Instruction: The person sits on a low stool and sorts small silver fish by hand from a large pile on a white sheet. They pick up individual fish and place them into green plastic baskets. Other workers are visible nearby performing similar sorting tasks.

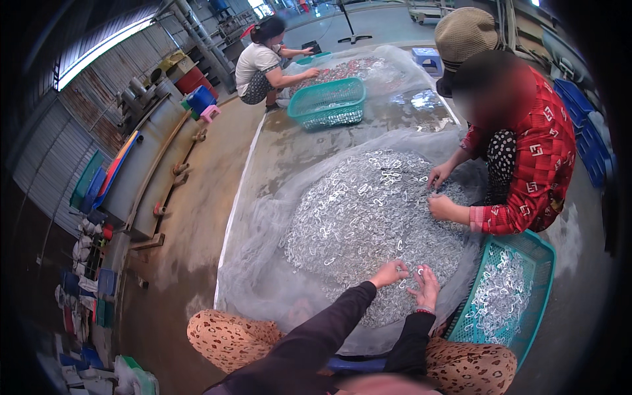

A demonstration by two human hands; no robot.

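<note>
A wide heap of small silvery S-shaped metal hooks (355, 217) lies on a sheet of pale mesh netting (263, 257) in front of me. Over its near edge, my left hand (390, 273) is closed in a pinch; what sits between its fingertips is too small to make out. Beside it my right hand (426, 288) is turned palm inward, its fingers close to the left fingertips. One bright metal hook (420, 270) shows at the right fingertips. Another hook (403, 285) appears just below the left fingers, and I cannot tell whether it is held.
At my right stands a green plastic basket (543, 289) partly filled with hooks. A co-worker in a red patterned shirt (533, 158) works at the heap's right side. Farther off, another person (260, 66) crouches near a second green basket (327, 99). Metal tanks (155, 171) line the left.
</note>
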